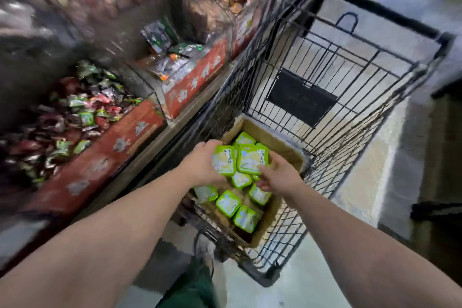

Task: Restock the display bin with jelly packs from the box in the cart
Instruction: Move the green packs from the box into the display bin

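While both hands work over the box [268, 217], the left hand [202, 165] grips a green pack [224, 164] by its left edge, fingers curled over the top, thumb underneath. Right hand [280, 177] holds a second pack [252, 162] from the lower right, thumb pressed on its face, fingers wrapped behind. These 2 packs sit side by side, touching, lifted just above the rest w/ more green edges showing behind them — can't tell how many are stacked there.

Loose packs [228, 204] lie scattered in the cardboard box below, approx. half a dozen visible, some flat, some tilted. That box rests in the near end of a black wire cart [350, 77]; a dark panel [302, 97] hangs on the cart's far wall.

Left of the cart runs a row of bins [100, 157] w/ red fronts — the nearest one holds a mix of green, red and dark wrappers [75, 122]. Further bins are motion-blurred. Green trousers [192, 287] show at bottom centre, pale floor [287, 290] beside.
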Available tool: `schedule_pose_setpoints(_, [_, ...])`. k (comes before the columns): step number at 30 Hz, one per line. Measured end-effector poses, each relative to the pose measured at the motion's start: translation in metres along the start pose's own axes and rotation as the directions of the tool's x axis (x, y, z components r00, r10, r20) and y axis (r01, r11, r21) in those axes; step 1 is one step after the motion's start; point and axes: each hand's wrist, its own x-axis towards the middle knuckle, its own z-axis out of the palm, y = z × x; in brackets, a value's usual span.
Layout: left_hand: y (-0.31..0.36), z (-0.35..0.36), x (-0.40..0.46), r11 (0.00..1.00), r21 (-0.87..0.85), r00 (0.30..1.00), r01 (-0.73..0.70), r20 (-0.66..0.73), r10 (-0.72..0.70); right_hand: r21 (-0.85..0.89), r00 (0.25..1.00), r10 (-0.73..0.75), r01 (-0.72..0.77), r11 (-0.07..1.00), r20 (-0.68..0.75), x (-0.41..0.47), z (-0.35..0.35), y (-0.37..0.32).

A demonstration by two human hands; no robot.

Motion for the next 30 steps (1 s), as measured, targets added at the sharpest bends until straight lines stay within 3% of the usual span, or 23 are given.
schedule_pose_setpoints(6, [-0.025,-0.015,-0.147,0.988,-0.152,0.964,-0.010,-0.264,-0.031,-0.051,0.965,-0.152,0.166,0.985,0.213,-0.114,0.042,-0.026])
schedule_pose_setpoints(11, [-0.065,-0.029,-0.293,0.965,-0.254,0.900,0.062,-0.405,-0.164,-0.153,0.871,-0.243,0.334,0.930,0.427,-0.210,0.118,-0.034])
schedule_pose_setpoints(16, [-0.126,-0.049,-0.437,0.927,-0.333,0.754,0.173,-0.561,-0.342,-0.174,0.724,-0.280,0.483,0.858,0.630,-0.294,0.223,-0.056])
schedule_pose_setpoints(24, [-0.247,-0.056,-0.676,0.823,-0.450,0.513,0.346,-0.644,-0.567,-0.123,0.460,-0.238,0.627,0.769,0.855,-0.450,0.435,-0.041])
schedule_pose_setpoints(30, [-0.351,-0.057,-0.842,0.734,-0.561,0.363,0.382,-0.640,-0.677,-0.122,0.394,-0.176,0.624,0.772,0.902,-0.561,0.606,0.001])
